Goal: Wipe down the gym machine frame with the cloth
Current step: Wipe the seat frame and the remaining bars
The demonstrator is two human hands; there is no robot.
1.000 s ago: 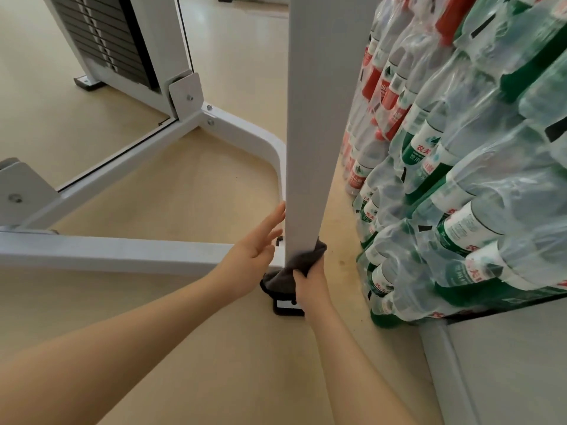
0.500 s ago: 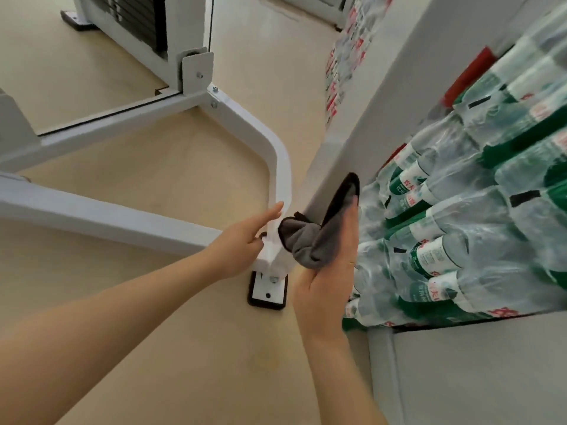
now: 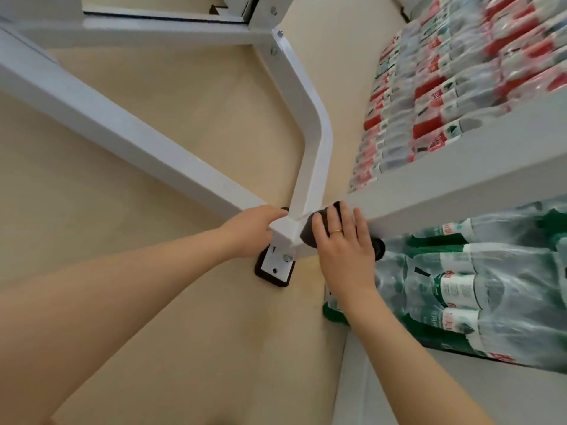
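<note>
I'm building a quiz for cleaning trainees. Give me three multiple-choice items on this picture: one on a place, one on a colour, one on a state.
1. Where does the dark grey cloth lie?
A. On the floor
B. Against the white metal frame post, near its base
C. On the bottles

2. What colour is the ring on the right hand?
A. Gold
B. Black
C. Blue

3. How is the left hand placed?
A. Hanging free
B. Holding a bottle
C. Resting on the frame joint

Answers: B, the right hand presses the cloth to the post; A, the band gleams yellow; C, its fingers lie on the white joint above the bolted foot plate.
</note>
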